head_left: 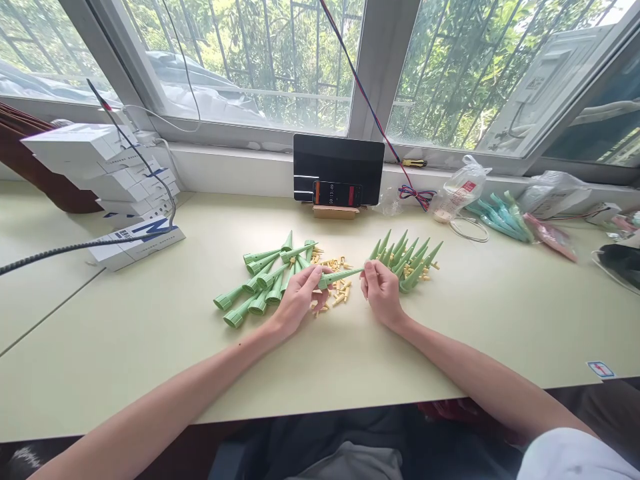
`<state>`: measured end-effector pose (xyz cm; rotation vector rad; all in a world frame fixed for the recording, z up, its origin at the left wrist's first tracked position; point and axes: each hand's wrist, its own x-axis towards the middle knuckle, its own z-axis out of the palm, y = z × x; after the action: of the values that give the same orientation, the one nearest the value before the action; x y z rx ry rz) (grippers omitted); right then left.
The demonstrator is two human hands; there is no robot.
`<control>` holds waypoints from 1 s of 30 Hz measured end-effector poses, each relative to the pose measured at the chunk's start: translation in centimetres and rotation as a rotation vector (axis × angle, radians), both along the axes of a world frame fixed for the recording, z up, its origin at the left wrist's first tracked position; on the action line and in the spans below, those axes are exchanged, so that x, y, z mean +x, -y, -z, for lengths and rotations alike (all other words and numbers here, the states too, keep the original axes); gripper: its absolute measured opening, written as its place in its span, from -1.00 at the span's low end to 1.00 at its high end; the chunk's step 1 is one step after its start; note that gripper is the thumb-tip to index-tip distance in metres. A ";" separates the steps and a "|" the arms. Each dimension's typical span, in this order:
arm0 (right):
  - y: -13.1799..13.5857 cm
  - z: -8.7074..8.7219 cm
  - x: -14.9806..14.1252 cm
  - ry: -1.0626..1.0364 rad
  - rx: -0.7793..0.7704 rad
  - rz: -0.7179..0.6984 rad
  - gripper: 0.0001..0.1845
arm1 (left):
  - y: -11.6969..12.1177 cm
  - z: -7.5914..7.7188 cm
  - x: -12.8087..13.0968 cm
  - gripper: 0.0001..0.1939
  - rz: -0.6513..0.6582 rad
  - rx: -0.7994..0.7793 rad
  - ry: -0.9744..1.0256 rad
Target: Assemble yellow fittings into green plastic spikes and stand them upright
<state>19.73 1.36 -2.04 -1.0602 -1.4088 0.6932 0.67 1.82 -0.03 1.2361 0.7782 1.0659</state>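
A slim green plastic cone [343, 274] is held level between my two hands, its wide end to the left. My left hand [299, 298] is wrapped round the wide end. At the narrow tip, the fingers of my right hand [383, 290] are pinched together; whether they also hold a small piece is hidden. Left of my left hand lies a pile of similar green cones [270, 277]. Small yellow plastic pegs [341, 292] are scattered between and behind my hands. Beyond my right hand, several green cones [413, 257] stand in rows with yellow pegs sticking out of them.
A phone [337, 194] showing a timer leans on a dark tablet [339, 160] by the window. White boxes [107, 167] are stacked at the left, a black cable [100, 245] running across them. Plastic bags [460, 189] and a yellow-handled screwdriver [414, 163] lie at the back right.
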 end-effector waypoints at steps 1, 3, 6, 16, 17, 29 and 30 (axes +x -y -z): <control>0.0 0.0 0.0 -0.001 0.001 -0.001 -0.58 | 0.0 0.0 0.0 -0.67 0.002 0.002 -0.005; 0.0 0.0 0.0 -0.005 0.001 -0.006 -0.58 | 0.1 0.0 0.0 -0.67 0.004 0.008 -0.013; -0.1 0.0 0.0 -0.017 -0.013 -0.010 -0.58 | 0.2 0.0 0.1 -0.68 -0.007 0.017 -0.022; -0.7 0.1 0.0 0.007 -0.153 -0.038 -0.53 | 0.6 -0.5 0.3 -0.64 -0.041 0.035 -0.014; -0.7 0.1 0.0 0.016 -0.162 -0.043 -0.52 | 0.7 -0.6 0.3 -0.63 -0.048 0.039 -0.008; -0.8 0.1 0.0 0.057 -0.207 -0.047 -0.50 | 0.6 -0.1 0.0 -0.62 -0.028 0.056 0.027; -0.8 0.1 0.0 0.056 -0.206 -0.046 -0.51 | 0.6 -0.2 0.0 -0.62 -0.029 0.047 0.024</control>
<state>19.74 2.12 -2.09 -1.2186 -1.4355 0.8616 0.69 1.19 0.17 1.2527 0.7584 1.1263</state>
